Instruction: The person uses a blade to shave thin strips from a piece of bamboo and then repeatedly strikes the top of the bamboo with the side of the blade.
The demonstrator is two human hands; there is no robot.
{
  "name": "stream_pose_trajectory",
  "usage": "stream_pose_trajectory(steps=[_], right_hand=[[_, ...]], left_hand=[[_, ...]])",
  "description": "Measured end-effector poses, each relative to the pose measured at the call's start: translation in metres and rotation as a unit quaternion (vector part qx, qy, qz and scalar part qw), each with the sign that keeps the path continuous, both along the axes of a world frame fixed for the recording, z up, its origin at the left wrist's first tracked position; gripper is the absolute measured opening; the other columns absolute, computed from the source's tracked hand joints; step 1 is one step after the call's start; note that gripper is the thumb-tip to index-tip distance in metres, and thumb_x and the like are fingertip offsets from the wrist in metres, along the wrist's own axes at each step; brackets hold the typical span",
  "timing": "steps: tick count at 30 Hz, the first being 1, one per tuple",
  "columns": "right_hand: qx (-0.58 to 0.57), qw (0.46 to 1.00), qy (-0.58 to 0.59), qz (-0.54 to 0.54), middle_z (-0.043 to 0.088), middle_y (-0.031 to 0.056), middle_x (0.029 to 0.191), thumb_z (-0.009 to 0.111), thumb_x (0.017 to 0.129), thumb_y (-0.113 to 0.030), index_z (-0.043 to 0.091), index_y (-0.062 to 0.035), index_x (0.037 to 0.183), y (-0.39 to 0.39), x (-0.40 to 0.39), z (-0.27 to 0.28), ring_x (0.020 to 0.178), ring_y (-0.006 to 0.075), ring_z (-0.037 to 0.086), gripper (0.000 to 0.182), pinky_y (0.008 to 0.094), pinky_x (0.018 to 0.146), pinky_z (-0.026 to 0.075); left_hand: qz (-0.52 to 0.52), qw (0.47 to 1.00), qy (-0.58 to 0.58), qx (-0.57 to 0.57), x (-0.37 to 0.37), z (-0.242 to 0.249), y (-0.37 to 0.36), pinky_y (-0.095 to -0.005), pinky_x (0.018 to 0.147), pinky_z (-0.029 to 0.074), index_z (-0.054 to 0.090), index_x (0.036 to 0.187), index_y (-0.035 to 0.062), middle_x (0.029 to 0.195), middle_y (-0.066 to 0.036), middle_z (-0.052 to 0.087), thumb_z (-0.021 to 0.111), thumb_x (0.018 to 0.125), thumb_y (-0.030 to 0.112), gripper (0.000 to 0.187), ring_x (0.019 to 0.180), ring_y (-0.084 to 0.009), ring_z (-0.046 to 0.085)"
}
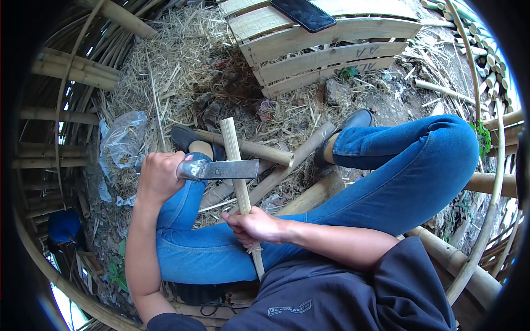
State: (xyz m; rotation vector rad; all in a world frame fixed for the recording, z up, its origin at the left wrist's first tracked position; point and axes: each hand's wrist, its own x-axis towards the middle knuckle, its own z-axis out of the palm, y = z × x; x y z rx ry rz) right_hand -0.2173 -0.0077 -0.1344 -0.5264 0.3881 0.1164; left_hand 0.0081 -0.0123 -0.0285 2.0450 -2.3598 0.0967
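Observation:
My left hand (160,175) is closed around a knife (229,169) with a short, broad, square-ended metal blade and a rounded metal collar; its handle is hidden in the fist. The blade points right and lies across the upper part of a pale wooden stick (231,142). My right hand (256,226) grips this stick lower down, over my lap. Frayed fibres hang at the stick just below the fingers. Its bottom end reaches my dark shirt (342,292), and its top leans slightly left.
A slatted wooden crate (326,49) stands ahead with a phone (303,14) on top. Bamboo poles (248,146) lie between my feet on straw-covered ground (182,55). A clear plastic bag (126,138) is at left. Cut bamboo (491,60) is stacked far right.

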Motion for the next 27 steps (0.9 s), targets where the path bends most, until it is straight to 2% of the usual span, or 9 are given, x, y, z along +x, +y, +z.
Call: stream_pose_trajectory(steps=[11, 14, 17, 21, 22, 27], right_hand=[[-0.026, 0.999, 0.004, 0.021, 0.028, -0.0036, 0.055, 0.047, 0.104, -0.039, 0.032, -0.0138, 0.063, 0.003, 0.000, 0.002, 0.047, 0.0102, 0.026, 0.050, 0.0300, 0.044, 0.024], [-0.011, 1.000, -0.011, 0.016, 0.028, -0.0033, 0.055, 0.047, 0.103, -0.040, 0.032, -0.0138, 0.063, 0.005, -0.001, 0.005, 0.047, 0.0107, 0.026, 0.050, 0.0303, 0.044, 0.024], [-0.010, 1.000, 0.008, 0.006, 0.028, -0.0032, 0.055, 0.048, 0.103, -0.040, 0.032, -0.0139, 0.064, 0.004, 0.002, -0.001, 0.047, 0.0111, 0.026, 0.050, 0.0306, 0.045, 0.025], [0.000, 1.000, 0.020, -0.003, 0.029, -0.0030, 0.055, 0.049, 0.103, -0.041, 0.033, -0.0141, 0.063, -0.001, 0.000, 0.002, 0.046, 0.0114, 0.026, 0.050, 0.0306, 0.044, 0.025], [0.001, 1.000, 0.020, -0.004, 0.029, -0.0029, 0.055, 0.049, 0.102, -0.041, 0.033, -0.0142, 0.063, 0.000, 0.000, 0.001, 0.046, 0.0114, 0.027, 0.050, 0.0306, 0.044, 0.025], [-0.008, 0.999, 0.031, -0.016, 0.031, -0.0026, 0.055, 0.050, 0.102, -0.040, 0.034, -0.0140, 0.063, -0.001, 0.001, 0.000, 0.045, 0.0111, 0.029, 0.050, 0.0307, 0.044, 0.026]], left_hand=[[0.092, 0.991, -0.050, -0.089, 0.002, 0.019, -0.009, -0.0500, 0.059, 0.046, 0.054, 0.067, 0.0037, 0.065, -0.019, 0.061, 0.064, 0.087, 0.018, 0.026, 0.064, -0.0413, 0.061], [0.140, 0.977, -0.108, -0.116, 0.010, 0.020, -0.010, -0.0505, 0.060, 0.046, 0.055, 0.069, 0.0037, 0.067, -0.019, 0.062, 0.064, 0.084, 0.019, 0.023, 0.066, -0.0417, 0.062], [0.151, 0.979, -0.091, -0.100, 0.022, 0.022, -0.005, -0.0528, 0.064, 0.045, 0.055, 0.073, 0.0038, 0.069, -0.019, 0.060, 0.066, 0.076, 0.013, 0.015, 0.073, -0.0423, 0.061], [0.103, 0.991, 0.002, -0.088, 0.007, 0.020, 0.006, -0.0482, 0.057, 0.045, 0.052, 0.068, 0.0039, 0.065, -0.018, 0.060, 0.069, 0.073, 0.016, 0.021, 0.065, -0.0421, 0.061], [0.084, 0.991, 0.014, -0.101, 0.004, 0.017, 0.009, -0.0474, 0.055, 0.044, 0.051, 0.066, 0.0048, 0.063, -0.018, 0.059, 0.072, 0.069, 0.018, 0.024, 0.062, -0.0407, 0.060], [0.056, 0.998, 0.030, -0.012, -0.032, 0.017, 0.016, -0.0461, 0.052, 0.045, 0.051, 0.064, 0.0062, 0.059, -0.015, 0.058, 0.074, 0.065, 0.022, 0.028, 0.056, -0.0374, 0.059]])
